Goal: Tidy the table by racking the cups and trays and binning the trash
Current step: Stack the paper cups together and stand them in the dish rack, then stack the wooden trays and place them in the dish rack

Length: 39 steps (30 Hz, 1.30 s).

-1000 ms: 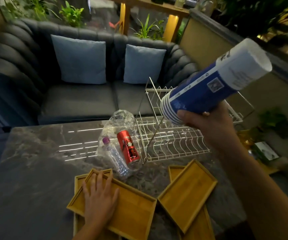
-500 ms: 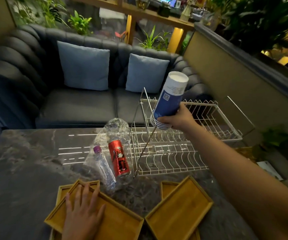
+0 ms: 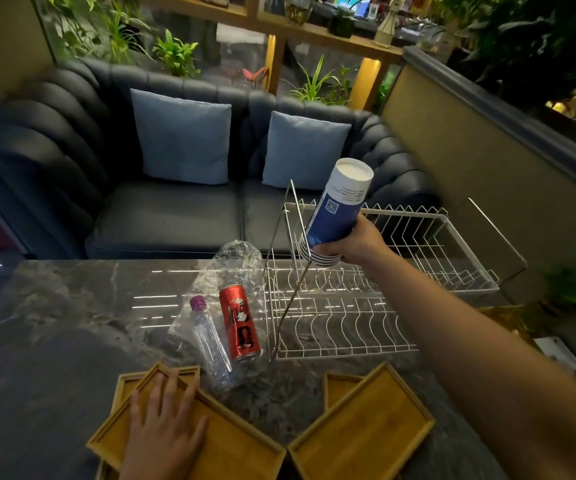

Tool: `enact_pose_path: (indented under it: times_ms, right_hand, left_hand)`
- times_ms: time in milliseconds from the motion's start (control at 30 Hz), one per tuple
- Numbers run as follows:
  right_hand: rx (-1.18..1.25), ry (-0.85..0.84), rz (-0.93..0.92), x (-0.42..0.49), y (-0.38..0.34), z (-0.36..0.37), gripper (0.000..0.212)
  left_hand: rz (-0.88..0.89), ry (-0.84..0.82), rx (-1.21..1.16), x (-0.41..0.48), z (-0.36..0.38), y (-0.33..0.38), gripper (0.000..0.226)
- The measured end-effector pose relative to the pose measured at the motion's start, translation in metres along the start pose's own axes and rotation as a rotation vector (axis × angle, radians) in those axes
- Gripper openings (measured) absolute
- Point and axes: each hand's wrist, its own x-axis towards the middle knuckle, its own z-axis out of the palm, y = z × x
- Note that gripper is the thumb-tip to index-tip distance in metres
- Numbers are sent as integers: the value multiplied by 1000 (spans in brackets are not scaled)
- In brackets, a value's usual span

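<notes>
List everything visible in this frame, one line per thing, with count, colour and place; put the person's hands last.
Stack of paper cups: one nested stack, blue and white, upside down, held over the rack.
Wire rack: one, white, two tiers, far right of the table.
Can: one, red, lying left of the rack.
Bottle: one, clear with purple cap, lying beside the can.
Plastic bag: one, clear, crumpled under can and bottle.
Wooden trays: at least four, yellow-brown, two overlapping piles at the near edge.
Table: one, dark marble.
Sofa: one, dark, behind the table.
Cushions: two, light blue, on the sofa.
Left hand: flat on the left trays.
Right hand: gripping the cups.
</notes>
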Motion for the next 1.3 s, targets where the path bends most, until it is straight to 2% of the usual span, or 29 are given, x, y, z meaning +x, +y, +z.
enact_pose_path:
  times_ms: [300, 533, 600, 667, 733, 833, 933, 1033, 1167, 1200, 1300]
  right_hand:
    - [-24, -59, 41, 5, 3, -3, 75]
    - [-59, -69, 35, -1, -3, -6, 58]
    - [-65, -67, -5, -9, -11, -12, 60]
    - [-115, 5, -32, -23, -17, -20, 64]
    - [-151, 147, -37, -44, -19, -26, 62]
    - [-125, 291, -176, -94, -14, -30, 43]
    - [-66, 295, -215, -152, 13, -23, 23]
    - [-32, 201, -62, -197, 65, 0, 8]
    - [-44, 108, 287, -247, 149, 40, 6]
    - [-50, 113, 380, -258, 170, 46, 2]
    - [-84, 246, 571, -284, 224, 52, 8]
  left_hand:
    - [-15, 14, 19, -1, 2, 0, 87]
    - [-8, 28, 14, -1, 8, -2, 76]
    - [-8, 35, 19, -1, 8, -3, 78]
    - [-12, 17, 32, -1, 6, -3, 79]
    - [-13, 6, 30, -2, 2, -2, 79]
    - [-4, 21, -17, -5, -9, -1, 78]
    - [-7, 43, -89, -16, -20, -8, 71]
    - [-46, 120, -190, -37, -27, -17, 62]
    - [-228, 181, -342, -70, -27, -28, 43]
    - [-291, 161, -394, -77, -26, -30, 41]
    - [-500, 66, -546, -86, -22, -33, 44]
